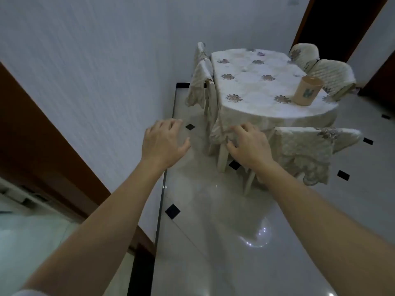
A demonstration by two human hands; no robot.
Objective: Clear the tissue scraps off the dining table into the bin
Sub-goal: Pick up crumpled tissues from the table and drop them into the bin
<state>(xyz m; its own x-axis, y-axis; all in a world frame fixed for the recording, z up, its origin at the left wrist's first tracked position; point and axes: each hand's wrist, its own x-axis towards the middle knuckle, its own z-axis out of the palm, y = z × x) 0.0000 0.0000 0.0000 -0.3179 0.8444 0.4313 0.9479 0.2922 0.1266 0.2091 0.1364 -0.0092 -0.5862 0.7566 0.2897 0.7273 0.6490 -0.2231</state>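
Left hand (164, 142): grip wide, empty, over floor, farther from desk. Right hand (248, 146): grip spread, empty, nearer, short of desk edge. Desk (263, 90) ahead, long axis running away from viewer. Tissue scraps (245, 68), small, on far half. Bin (307, 90) upright at near-right desk edge; contents unseen.

no readable text anywhere. the bin (308, 90) on the dining table (252, 86) has a small greenish mark, too blurred to read.
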